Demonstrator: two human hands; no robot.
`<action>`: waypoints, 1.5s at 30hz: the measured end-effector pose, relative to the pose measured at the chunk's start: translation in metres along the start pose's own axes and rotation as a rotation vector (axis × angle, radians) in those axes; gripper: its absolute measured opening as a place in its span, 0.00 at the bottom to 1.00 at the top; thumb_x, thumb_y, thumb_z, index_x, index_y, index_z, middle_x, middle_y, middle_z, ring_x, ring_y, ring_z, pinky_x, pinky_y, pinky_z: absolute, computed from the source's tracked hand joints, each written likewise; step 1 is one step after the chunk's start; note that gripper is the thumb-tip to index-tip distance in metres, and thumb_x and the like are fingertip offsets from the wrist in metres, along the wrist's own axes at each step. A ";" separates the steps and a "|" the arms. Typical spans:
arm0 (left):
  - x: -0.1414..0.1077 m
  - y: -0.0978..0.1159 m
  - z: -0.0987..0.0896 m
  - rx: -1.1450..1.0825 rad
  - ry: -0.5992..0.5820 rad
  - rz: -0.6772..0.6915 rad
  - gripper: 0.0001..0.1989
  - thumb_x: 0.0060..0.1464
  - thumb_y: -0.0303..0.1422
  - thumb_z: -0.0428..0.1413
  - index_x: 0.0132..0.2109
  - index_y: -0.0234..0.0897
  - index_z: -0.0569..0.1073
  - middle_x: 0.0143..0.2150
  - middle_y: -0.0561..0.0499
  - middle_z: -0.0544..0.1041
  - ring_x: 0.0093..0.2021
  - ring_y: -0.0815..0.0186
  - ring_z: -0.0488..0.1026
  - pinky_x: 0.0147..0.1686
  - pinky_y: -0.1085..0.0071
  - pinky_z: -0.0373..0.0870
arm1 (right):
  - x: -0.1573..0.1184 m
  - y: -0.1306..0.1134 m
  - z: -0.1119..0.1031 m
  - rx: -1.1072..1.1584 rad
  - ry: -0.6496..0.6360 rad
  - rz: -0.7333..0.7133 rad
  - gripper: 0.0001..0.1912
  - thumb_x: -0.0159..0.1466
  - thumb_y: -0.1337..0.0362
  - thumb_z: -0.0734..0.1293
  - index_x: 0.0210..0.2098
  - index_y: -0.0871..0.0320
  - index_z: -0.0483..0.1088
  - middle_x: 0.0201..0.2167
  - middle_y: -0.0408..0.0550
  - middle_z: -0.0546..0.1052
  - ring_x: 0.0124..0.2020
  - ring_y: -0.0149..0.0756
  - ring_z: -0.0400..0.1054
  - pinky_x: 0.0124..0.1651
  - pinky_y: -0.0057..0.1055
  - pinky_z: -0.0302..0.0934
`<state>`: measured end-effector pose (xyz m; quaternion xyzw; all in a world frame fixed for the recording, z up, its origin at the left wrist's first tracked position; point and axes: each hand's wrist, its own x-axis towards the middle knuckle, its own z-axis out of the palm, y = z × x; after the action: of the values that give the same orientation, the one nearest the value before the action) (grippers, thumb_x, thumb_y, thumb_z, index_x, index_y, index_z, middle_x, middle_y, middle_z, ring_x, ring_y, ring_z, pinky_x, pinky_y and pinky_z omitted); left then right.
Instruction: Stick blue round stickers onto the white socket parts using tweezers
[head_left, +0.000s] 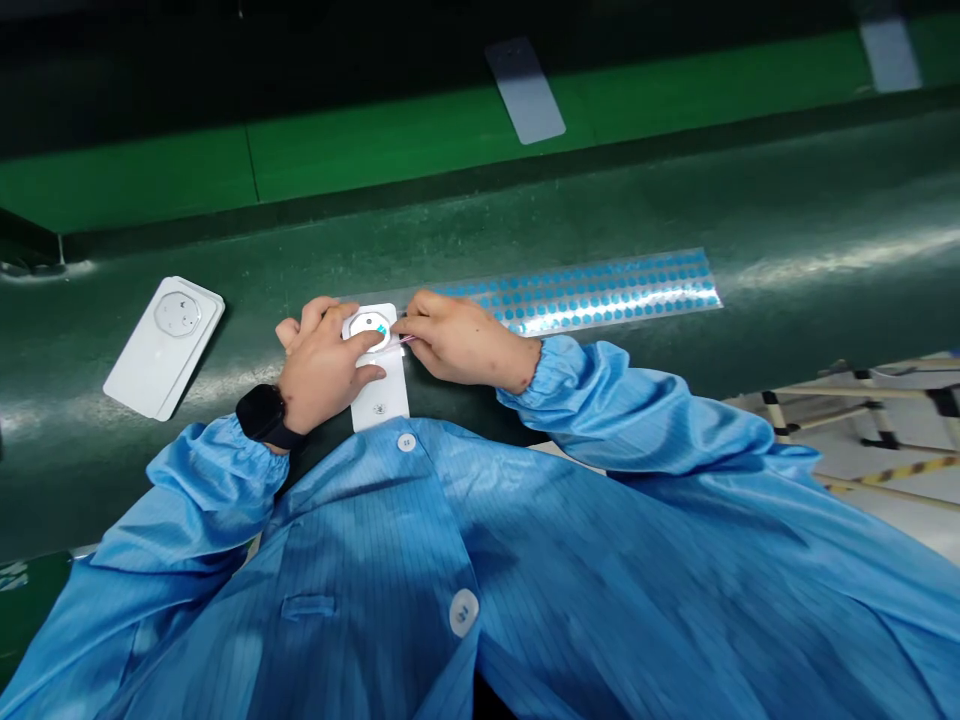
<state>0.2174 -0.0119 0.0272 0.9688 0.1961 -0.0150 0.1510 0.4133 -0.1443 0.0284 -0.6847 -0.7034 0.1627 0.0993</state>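
Observation:
A white rectangular panel [380, 392] with rounded corners lies on the green bench in front of my chest, with a round part near its far end and a small blue dot on that part. My left hand [319, 365], a black watch on its wrist, holds this panel down, with its index finger on the round part and its thumb on the panel's face. From the other side my right hand [461, 340] pinches a thin, pinkish, wire-like piece [407, 339] at the panel's edge. What that piece joins to is hidden. A clear sheet with rows of blue dots [600, 290] extends behind my right hand.
Similar white panels [161, 350] lie stacked to the left on the green bench [330, 250]. Beyond the bench's raised edge, a white panel [527, 95] and another [891, 55] lie on a green strip. A pipe frame [862, 410] stands at the right.

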 end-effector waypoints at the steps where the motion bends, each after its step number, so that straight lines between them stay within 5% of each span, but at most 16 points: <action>1: -0.001 -0.001 0.002 -0.014 0.012 -0.001 0.16 0.64 0.39 0.67 0.58 0.49 0.87 0.71 0.36 0.75 0.72 0.33 0.62 0.57 0.37 0.64 | 0.001 -0.004 -0.001 -0.054 -0.049 0.021 0.23 0.76 0.68 0.59 0.61 0.60 0.82 0.53 0.61 0.81 0.48 0.48 0.75 0.48 0.39 0.65; 5: -0.002 -0.001 0.006 -0.057 0.017 -0.013 0.14 0.65 0.38 0.66 0.56 0.47 0.86 0.72 0.37 0.74 0.72 0.34 0.61 0.59 0.37 0.64 | 0.006 -0.022 -0.007 -0.209 -0.162 0.086 0.25 0.79 0.67 0.59 0.69 0.58 0.78 0.55 0.62 0.82 0.50 0.50 0.78 0.42 0.38 0.61; 12: 0.001 0.002 0.005 -0.132 0.027 -0.084 0.24 0.61 0.38 0.68 0.60 0.35 0.74 0.70 0.29 0.76 0.72 0.34 0.64 0.60 0.38 0.65 | 0.003 -0.040 -0.005 -0.248 -0.215 0.101 0.25 0.81 0.70 0.55 0.70 0.63 0.75 0.57 0.63 0.83 0.53 0.50 0.81 0.43 0.38 0.62; 27: 0.006 0.003 0.005 -0.115 0.001 -0.060 0.28 0.57 0.37 0.72 0.60 0.34 0.73 0.69 0.28 0.75 0.70 0.33 0.63 0.57 0.41 0.67 | 0.010 -0.035 -0.015 -0.185 -0.253 0.153 0.21 0.81 0.66 0.60 0.66 0.57 0.78 0.59 0.58 0.84 0.56 0.50 0.81 0.41 0.37 0.61; 36: 0.011 0.008 -0.001 -0.089 -0.045 -0.096 0.32 0.54 0.36 0.74 0.61 0.29 0.71 0.68 0.25 0.75 0.69 0.31 0.65 0.59 0.42 0.67 | 0.015 -0.046 -0.022 -0.198 -0.289 0.150 0.21 0.78 0.72 0.58 0.62 0.62 0.79 0.57 0.62 0.83 0.55 0.51 0.81 0.40 0.38 0.60; 45: 0.019 0.001 0.003 -0.069 -0.049 -0.135 0.35 0.49 0.45 0.77 0.57 0.36 0.72 0.62 0.30 0.76 0.67 0.32 0.66 0.58 0.44 0.69 | 0.017 -0.045 -0.023 -0.246 -0.261 0.094 0.20 0.77 0.72 0.59 0.59 0.62 0.81 0.53 0.62 0.84 0.51 0.50 0.81 0.37 0.38 0.56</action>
<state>0.2353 -0.0065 0.0232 0.9470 0.2574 -0.0421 0.1875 0.3793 -0.1253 0.0642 -0.6970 -0.6920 0.1676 -0.0851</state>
